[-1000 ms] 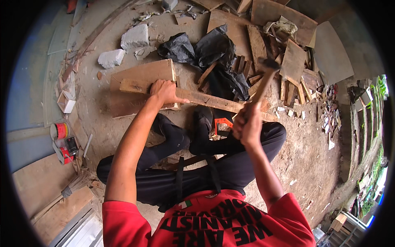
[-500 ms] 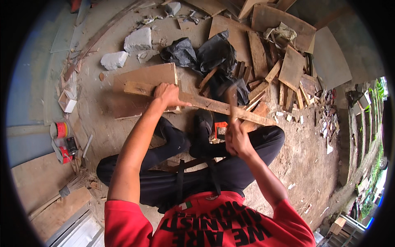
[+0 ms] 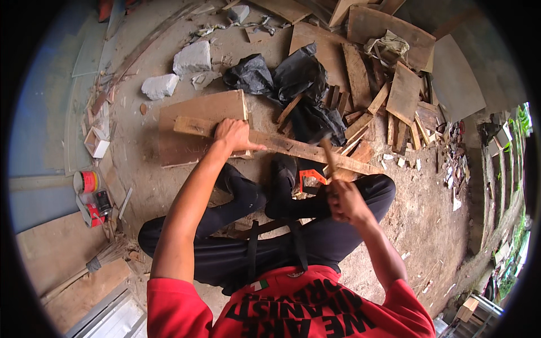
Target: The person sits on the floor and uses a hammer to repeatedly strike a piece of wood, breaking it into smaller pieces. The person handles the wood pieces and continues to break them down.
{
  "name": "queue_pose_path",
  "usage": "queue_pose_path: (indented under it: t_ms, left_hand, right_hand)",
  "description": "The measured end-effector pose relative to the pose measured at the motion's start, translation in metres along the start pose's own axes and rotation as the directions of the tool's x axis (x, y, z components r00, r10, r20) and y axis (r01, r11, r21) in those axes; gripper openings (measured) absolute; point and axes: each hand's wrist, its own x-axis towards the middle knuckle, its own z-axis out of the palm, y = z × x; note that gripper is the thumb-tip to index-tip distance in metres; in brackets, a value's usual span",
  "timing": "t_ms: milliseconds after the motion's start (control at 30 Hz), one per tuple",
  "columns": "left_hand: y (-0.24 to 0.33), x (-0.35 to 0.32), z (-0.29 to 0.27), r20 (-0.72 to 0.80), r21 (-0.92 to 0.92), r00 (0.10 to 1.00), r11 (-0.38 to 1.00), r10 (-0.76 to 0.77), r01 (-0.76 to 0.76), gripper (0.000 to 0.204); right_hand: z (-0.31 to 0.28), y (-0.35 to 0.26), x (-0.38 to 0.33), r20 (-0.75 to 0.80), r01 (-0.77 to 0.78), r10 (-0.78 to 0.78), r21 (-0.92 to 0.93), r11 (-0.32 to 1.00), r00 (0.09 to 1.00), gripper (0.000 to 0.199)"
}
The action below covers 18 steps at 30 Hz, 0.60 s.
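A long narrow wooden plank (image 3: 293, 147) slants across in front of my knees. Its left part lies over a brown wooden box-like block (image 3: 186, 147). My left hand (image 3: 232, 135) is closed over the plank above this block, with the thumb stretched along the wood. In my right hand (image 3: 346, 201) is a hammer (image 3: 329, 155), gripped by its wooden handle; its slightly blurred head is beyond the plank's right half. I cannot tell whether the hammer touches the plank. Beneath the plank, near my right knee, sits an orange frame-shaped object (image 3: 309, 176), partly hidden.
Black plastic sheeting (image 3: 304, 73) lies beyond the plank. Scrap boards (image 3: 403, 93) are heaped at the far right, with small debris beside them. White rubble blocks (image 3: 191, 57) sit at the far left. Cans (image 3: 87, 181) and a broom (image 3: 101, 256) are on my left.
My right hand has moved right and slightly nearer to me with the hammer, whose head is also lower in the picture. My left hand keeps its place on the plank.
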Motion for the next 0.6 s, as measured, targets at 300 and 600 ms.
queue_pose_path:
  t_ms: [300,600]
  left_hand:
    - [0.0,0.005,0.002,-0.012,-0.027,0.999,0.999,0.036,-0.036,0.099]
    - [-0.008,-0.01,-0.002,0.02,-0.047,1.0,0.999,-0.01,0.011,0.097]
  right_hand:
    - [0.029,0.002,0.037,-0.205,0.602,-0.569,0.175,0.779,0.796,0.046]
    - [0.028,0.016,0.006,-0.027,0.397,-0.398,0.152,0.905,0.917,0.042]
